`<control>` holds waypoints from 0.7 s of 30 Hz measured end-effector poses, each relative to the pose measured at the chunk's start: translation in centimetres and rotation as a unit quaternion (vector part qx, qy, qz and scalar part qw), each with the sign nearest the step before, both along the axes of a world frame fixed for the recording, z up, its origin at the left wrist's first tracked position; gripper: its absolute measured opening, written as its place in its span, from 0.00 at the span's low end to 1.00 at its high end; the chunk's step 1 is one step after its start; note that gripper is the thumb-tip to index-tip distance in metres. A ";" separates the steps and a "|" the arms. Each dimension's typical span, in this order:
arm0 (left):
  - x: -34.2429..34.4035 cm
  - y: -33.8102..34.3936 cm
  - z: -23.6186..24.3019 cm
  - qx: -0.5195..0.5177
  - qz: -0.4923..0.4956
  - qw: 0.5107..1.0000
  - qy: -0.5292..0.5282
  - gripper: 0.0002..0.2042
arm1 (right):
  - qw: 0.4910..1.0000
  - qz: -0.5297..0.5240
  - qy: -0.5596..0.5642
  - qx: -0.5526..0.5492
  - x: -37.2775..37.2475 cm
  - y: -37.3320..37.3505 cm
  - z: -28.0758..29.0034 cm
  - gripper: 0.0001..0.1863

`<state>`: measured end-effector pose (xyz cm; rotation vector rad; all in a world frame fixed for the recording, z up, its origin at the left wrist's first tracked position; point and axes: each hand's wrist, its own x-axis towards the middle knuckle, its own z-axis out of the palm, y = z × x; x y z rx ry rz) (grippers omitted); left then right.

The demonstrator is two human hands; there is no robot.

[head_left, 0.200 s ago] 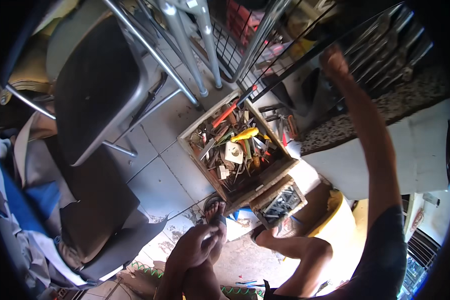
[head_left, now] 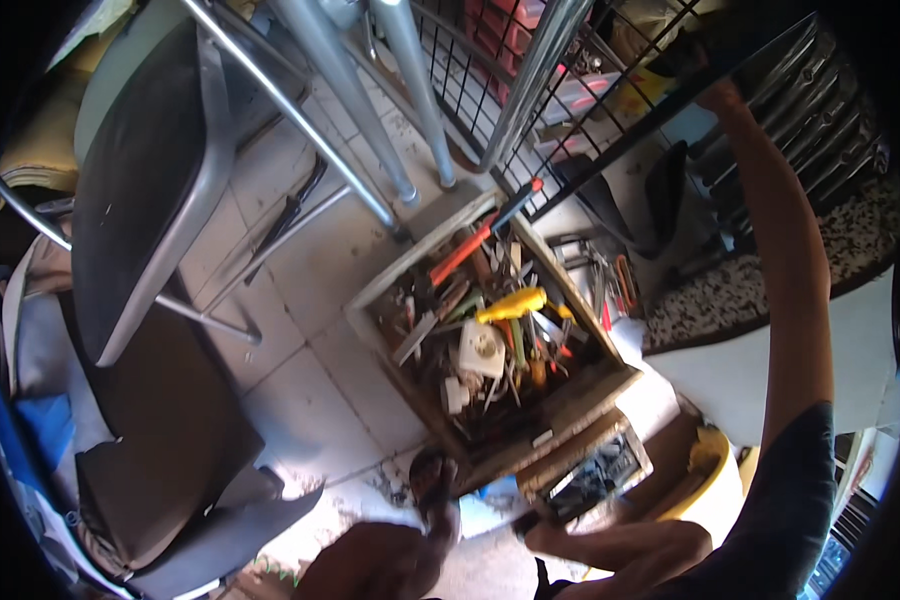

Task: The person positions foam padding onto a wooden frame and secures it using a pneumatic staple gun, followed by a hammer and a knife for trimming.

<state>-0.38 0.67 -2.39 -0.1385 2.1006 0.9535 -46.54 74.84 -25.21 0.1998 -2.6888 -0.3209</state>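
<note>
My right arm stretches to the upper right. The right hand is at the dark bar along the edge of a black wire rack; its fingers are lost in shadow, so a grip cannot be made out. My left hand is low in the picture by my leg, dark and blurred, its fingers unclear. Between the two stands a wooden toolbox full of mixed tools. Inside it lie a yellow-handled tool, a white socket outlet and a tool with a red handle.
A small wooden box of metal pieces adjoins the toolbox. Loose tools lie to its right. A folding chair with metal legs stands at left, above dark sheet material. Shiny metal parts line the upper right.
My right hand has moved slightly right and deeper into shadow by the rack. My left hand appears lower. The whole view has shifted, with the toolbox now lower and further right.
</note>
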 end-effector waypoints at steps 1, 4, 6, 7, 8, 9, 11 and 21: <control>-0.1 -0.2 0.1 0.000 0.002 1.000 0.004 0.15 | 0.999 -0.036 0.004 0.024 0.9 0.5 -1.5 0.29; -1.2 -1.6 -0.1 0.019 0.001 1.000 0.001 0.15 | 0.993 -0.107 0.021 0.045 2.3 -4.0 -3.0 0.24; -2.8 1.1 0.9 0.022 -0.081 0.973 0.214 0.14 | 0.989 -0.132 0.060 0.014 4.5 -7.9 -1.6 0.20; -3.6 0.0 0.2 -0.008 -0.096 0.989 0.113 0.13 | 0.988 -0.125 0.087 -0.038 5.6 -11.3 -0.3 0.19; -4.4 0.5 0.5 -0.007 -0.114 0.986 0.122 0.13 | 0.984 -0.109 0.114 -0.084 7.7 -14.5 1.5 0.17; -5.0 1.1 0.9 -0.010 -0.130 0.985 0.115 0.13 | 0.971 -0.109 0.089 -0.195 11.8 -20.3 5.5 0.16; -6.6 2.2 -0.2 0.061 -0.207 0.971 0.102 0.13 | 0.963 -0.090 0.101 -0.234 20.3 -21.5 9.6 0.17; -5.9 10.7 -8.1 0.326 -0.506 0.793 -0.094 0.18 | 0.859 -0.289 0.121 -0.404 57.4 -37.8 21.2 0.20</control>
